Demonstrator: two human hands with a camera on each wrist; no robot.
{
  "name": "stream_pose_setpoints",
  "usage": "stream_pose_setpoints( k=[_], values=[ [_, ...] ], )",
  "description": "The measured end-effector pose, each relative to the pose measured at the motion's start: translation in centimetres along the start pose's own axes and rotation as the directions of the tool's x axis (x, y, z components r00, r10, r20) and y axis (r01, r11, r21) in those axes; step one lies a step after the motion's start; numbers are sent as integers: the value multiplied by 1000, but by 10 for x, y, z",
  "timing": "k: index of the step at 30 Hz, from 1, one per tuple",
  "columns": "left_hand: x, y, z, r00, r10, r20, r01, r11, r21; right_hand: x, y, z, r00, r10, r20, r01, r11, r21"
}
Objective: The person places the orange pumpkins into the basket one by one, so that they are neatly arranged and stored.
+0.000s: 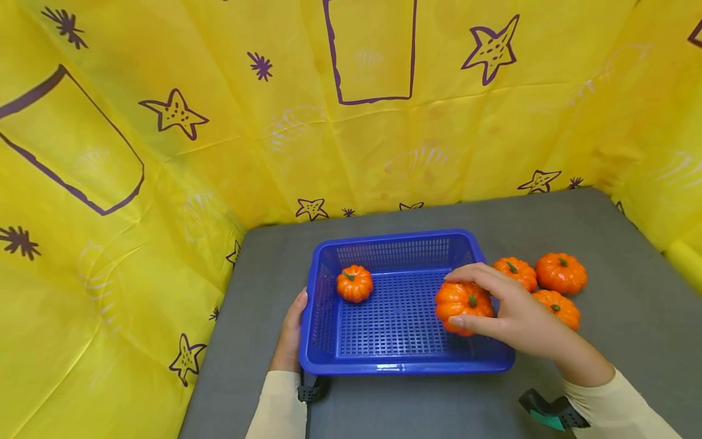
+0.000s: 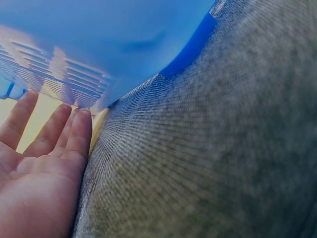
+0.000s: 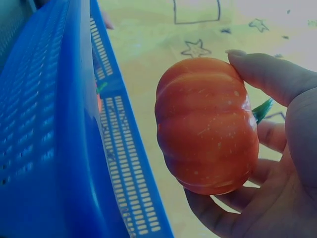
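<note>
Where the yellow cloth (image 1: 362,152) rises behind and at both sides, it bounds a dark gray tabletop (image 1: 411,408). On that surface sits a blue perforated plastic basket (image 1: 406,368), upright. The right hand (image 1: 526,314) grasps an orange toy pumpkin (image 1: 455,305) between thumb and curled fingers, above the basket's right end. The left hand (image 1: 289,338) is not clenched; its extended fingers touch the basket's outer left wall. Three similar pumpkins (image 1: 561,273) lie clustered right of the basket. One smaller ribbed pumpkin (image 1: 356,285) rests inside, toward the far left corner.
</note>
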State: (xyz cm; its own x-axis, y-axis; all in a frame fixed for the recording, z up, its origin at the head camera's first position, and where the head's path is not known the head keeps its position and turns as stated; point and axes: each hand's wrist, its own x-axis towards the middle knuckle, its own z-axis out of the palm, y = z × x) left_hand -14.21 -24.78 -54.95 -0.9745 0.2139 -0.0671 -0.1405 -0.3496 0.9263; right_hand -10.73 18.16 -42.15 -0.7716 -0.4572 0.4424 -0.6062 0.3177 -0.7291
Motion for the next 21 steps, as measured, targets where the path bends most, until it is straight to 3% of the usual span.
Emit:
stream_pose_setpoints(
  k=[16,21],
  values=[
    [-2,2,2,997,-45,-63,45,999,-1,25,-17,17,996,22,86,-25,999,35],
    [-2,2,2,999,-35,-27,35,999,-16,30,-17,25,994,20,104,-25,999,41]
  ],
)
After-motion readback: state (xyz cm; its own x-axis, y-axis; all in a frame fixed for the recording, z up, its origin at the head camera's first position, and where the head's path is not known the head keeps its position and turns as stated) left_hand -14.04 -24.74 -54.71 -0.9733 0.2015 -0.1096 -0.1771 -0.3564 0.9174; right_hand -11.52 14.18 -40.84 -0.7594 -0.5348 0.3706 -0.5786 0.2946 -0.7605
